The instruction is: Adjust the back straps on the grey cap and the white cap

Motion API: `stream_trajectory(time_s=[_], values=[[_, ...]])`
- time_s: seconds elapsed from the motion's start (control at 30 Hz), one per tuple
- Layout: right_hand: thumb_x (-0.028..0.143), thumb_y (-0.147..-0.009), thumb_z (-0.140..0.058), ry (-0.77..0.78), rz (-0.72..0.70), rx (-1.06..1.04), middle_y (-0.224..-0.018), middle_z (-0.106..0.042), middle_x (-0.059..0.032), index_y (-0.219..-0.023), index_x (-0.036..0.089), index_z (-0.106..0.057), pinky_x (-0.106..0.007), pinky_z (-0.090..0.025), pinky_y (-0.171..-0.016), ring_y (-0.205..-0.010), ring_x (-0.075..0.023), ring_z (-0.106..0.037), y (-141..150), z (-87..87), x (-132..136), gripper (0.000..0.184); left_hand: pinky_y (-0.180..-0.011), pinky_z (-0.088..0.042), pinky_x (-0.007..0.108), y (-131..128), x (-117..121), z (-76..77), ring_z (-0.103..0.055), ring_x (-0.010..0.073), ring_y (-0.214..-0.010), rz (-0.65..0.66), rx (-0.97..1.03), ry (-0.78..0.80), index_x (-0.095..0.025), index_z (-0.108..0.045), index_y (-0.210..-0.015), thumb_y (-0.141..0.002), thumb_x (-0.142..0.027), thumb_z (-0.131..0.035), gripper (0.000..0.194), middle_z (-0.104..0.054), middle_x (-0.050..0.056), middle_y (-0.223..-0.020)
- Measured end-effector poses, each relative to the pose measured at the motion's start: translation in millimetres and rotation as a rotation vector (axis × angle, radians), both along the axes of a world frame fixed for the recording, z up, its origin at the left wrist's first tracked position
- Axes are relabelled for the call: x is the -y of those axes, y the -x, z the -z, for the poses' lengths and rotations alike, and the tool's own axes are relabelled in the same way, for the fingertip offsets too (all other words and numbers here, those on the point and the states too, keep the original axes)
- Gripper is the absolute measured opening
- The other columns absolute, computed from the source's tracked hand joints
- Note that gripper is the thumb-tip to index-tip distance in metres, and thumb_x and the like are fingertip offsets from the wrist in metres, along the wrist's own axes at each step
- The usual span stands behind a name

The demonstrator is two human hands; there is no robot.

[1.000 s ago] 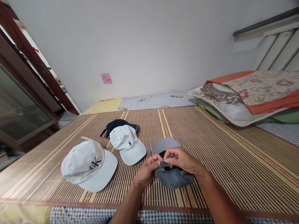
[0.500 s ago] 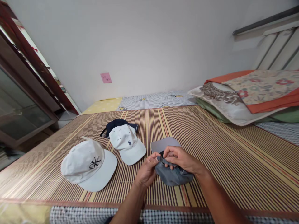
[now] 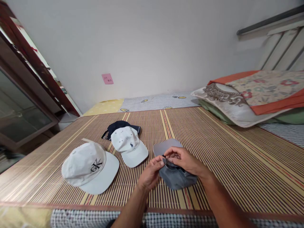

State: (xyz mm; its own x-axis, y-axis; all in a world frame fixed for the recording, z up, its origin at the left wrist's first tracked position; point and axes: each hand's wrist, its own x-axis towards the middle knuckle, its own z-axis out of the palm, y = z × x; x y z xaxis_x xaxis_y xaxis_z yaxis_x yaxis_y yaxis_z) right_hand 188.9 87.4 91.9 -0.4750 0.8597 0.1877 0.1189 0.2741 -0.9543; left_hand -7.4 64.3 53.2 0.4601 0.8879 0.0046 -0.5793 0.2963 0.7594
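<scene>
A grey baseball cap [image 3: 178, 180] lies on the striped bamboo mat with its paler brim [image 3: 167, 145] pointing away from me. My left hand [image 3: 151, 171] pinches the end of the cap's back strap between thumb and fingers. From the other side, my right hand [image 3: 181, 160] grips the same strap, its fingers curled over the cap's back opening. The fingers hide most of the strap and its fastening. To the left sit a white cap with a small dark emblem [image 3: 128, 145], a navy cap [image 3: 118, 125] partly behind it, and a white cap with black CK letters [image 3: 87, 167].
The bamboo mat [image 3: 213, 164] covers the bed over a checked sheet [image 3: 156, 101]. Pillows with a floral orange-edged cover [image 3: 273, 88] are stacked at the right. A pink note [image 3: 107, 79] is on the wall. A glass-fronted cabinet [image 3: 21, 110] stands at the left.
My fingers have shifted slightly on the strap, my right hand a little to the left. The grey cap's crown has turned slightly. The other caps stay where they were.
</scene>
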Motion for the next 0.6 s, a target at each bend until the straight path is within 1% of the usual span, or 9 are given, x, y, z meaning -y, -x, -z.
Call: stream_trajectory(time_s=[0.1, 0.2, 0.3, 0.37, 0.47, 0.53, 0.6], values=[[0.023, -0.090, -0.064, -0.077, 0.010, 0.030, -0.104, -0.074, -0.0033, -0.106, 0.025, -0.077, -0.034, -0.048, -0.086, -0.097, -0.0208, -0.068, 2.8, -9.2, 3.9, 0.021, -0.071, -0.042, 0.021, -1.5, -0.6, -1.1, -0.057, 0.0111, -0.070, -0.004, 0.000, -0.001, -0.013, -0.074, -0.085, -0.075, -0.034, -0.093, 0.030, -0.067, 0.002, -0.078], [0.022, -0.089, -0.066, -0.124, -0.015, 0.039, -0.108, -0.072, -0.0027, -0.099, 0.026, -0.078, -0.034, -0.047, -0.087, -0.099, -0.0205, -0.068, 7.3, -15.8, 8.4, 0.016, -0.075, -0.043, 0.023, -3.2, -1.2, -3.0, -0.058, 0.0119, -0.072, 0.000, -0.006, -0.001, -0.013, -0.075, -0.087, -0.074, -0.034, -0.093, 0.030, -0.067, 0.002, -0.079], [0.022, -0.088, -0.069, -0.090, -0.047, -0.043, -0.108, -0.071, -0.0033, -0.088, 0.024, -0.075, -0.035, -0.047, -0.092, -0.104, -0.0217, -0.068, 10.0, -15.9, 9.4, 0.006, -0.072, -0.043, 0.022, -3.5, -1.5, -2.8, -0.058, 0.0119, -0.072, 0.017, -0.022, -0.001, -0.013, -0.076, -0.089, -0.073, -0.036, -0.094, 0.033, -0.067, 0.003, -0.080], [0.025, -0.089, -0.070, -0.041, -0.067, -0.125, -0.106, -0.071, -0.0036, -0.087, 0.023, -0.072, -0.036, -0.047, -0.094, -0.103, -0.0219, -0.067, 9.4, -14.3, 8.6, 0.004, -0.070, -0.042, 0.021, -2.9, -1.4, -0.7, -0.055, 0.0106, -0.069, 0.025, -0.029, -0.002, -0.013, -0.075, -0.089, -0.074, -0.036, -0.094, 0.033, -0.065, 0.001, -0.077], [0.033, -0.093, -0.070, 0.029, -0.074, -0.192, -0.095, -0.070, -0.0021, -0.090, 0.022, -0.071, -0.033, -0.048, -0.087, -0.093, -0.0197, -0.066, 6.3, -12.5, 7.4, 0.011, -0.068, -0.041, 0.021, -1.7, -1.1, 3.5, -0.051, 0.0089, -0.064, 0.027, -0.032, -0.008, -0.014, -0.074, -0.086, -0.077, -0.035, -0.091, 0.029, -0.062, 0.000, -0.074], [0.035, -0.092, -0.070, 0.057, -0.055, -0.193, -0.087, -0.068, 0.0001, -0.090, 0.022, -0.071, -0.031, -0.047, -0.081, -0.084, -0.0175, -0.064, 5.0, -11.7, 7.1, 0.013, -0.067, -0.040, 0.021, -1.1, -1.0, 5.4, -0.051, 0.0091, -0.065, 0.030, -0.032, -0.013, -0.014, -0.073, -0.087, -0.078, -0.034, -0.090, 0.028, -0.063, 0.000, -0.076], [0.034, -0.091, -0.071, 0.065, -0.040, -0.192, -0.084, -0.067, 0.0010, -0.089, 0.022, -0.071, -0.030, -0.046, -0.078, -0.081, -0.0166, -0.062, 5.2, -11.2, 7.0, 0.013, -0.068, -0.040, 0.021, -0.6, -1.1, 6.0, -0.054, 0.0098, -0.068, 0.052, -0.038, -0.019, -0.014, -0.073, -0.090, -0.080, -0.033, -0.090, 0.027, -0.064, 0.001, -0.078]])
